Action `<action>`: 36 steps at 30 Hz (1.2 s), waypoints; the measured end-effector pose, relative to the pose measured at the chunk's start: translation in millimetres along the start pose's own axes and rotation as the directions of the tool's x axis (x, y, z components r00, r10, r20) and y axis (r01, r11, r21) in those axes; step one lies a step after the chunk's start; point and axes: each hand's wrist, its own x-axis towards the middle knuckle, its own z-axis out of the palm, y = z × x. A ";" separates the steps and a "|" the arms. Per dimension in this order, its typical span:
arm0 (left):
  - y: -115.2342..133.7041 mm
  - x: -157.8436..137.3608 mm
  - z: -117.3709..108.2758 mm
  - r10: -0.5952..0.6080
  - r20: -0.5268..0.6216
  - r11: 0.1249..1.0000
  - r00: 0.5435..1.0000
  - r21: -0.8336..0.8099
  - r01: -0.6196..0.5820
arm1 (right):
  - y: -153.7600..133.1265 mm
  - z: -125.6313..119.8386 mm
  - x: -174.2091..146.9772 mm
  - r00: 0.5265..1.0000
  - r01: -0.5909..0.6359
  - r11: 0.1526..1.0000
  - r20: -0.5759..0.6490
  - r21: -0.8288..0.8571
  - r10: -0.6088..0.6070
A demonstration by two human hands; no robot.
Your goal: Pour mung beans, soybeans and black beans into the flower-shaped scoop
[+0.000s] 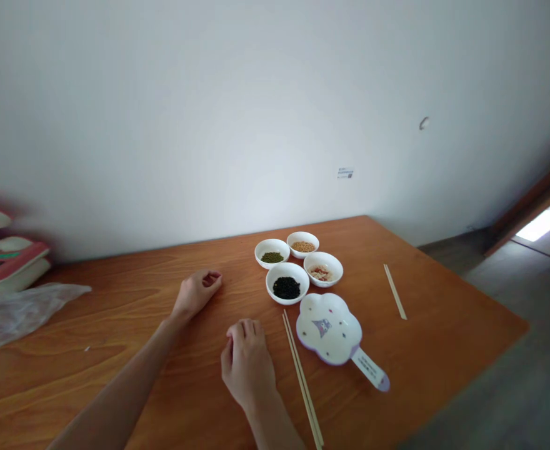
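My left hand [200, 291] rests on its side on the wooden table, fingers curled in toward the thumb with a gap showing and nothing in it. Palm down, my right hand [247, 362] lies on the table with its fingers bent under. Just right of it is a pair of chopsticks [302, 375], not touched. Beyond stand small white bowls: one with black beans or seeds [287, 272], one with green beans [272, 245], one with yellowish grains [303, 239] and one with reddish-white pieces [324, 261]. A cloud-shaped dish with a handle [335, 319] sits empty nearby.
A second pair of chopsticks [395, 292] lies toward the table's right side. At the far left are a red-and-white object [12, 259] and a clear plastic bag [31, 309]. The white wall [185, 125] rises behind the table [425, 362], whose right edge drops to the floor.
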 end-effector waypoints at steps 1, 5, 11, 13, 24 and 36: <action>6.7 -15.0 -0.3 0.007 0.012 1.000 1.000 -0.028 -0.007 | 0.4 0.3 0.4 1.000 -0.005 1.000 -0.010 0.007 0.005; 35.3 -87.5 -5.1 -0.014 0.078 0.964 0.997 -0.265 0.034 | 2.9 3.1 1.3 0.999 0.001 0.999 -0.040 0.038 0.001; 62.0 -148.0 -7.9 -0.018 0.087 0.878 0.996 -0.474 0.057 | 7.3 0.5 -0.2 0.992 0.120 0.986 -0.052 0.114 -0.114; 64.6 -149.6 -9.6 0.020 0.088 0.865 0.996 -0.501 0.027 | 8.8 -3.7 -3.3 0.987 0.151 0.979 -0.078 0.134 -0.142; 78.8 -152.4 -21.8 0.281 0.205 0.858 0.938 -0.491 -0.150 | 4.4 -34.1 -46.8 0.963 0.239 0.969 -0.143 0.066 -0.228; 88.1 -154.4 -15.6 0.334 0.226 0.904 0.915 -0.351 -0.243 | 82.2 -143.7 -31.3 0.941 0.025 0.940 -0.310 -0.340 -0.137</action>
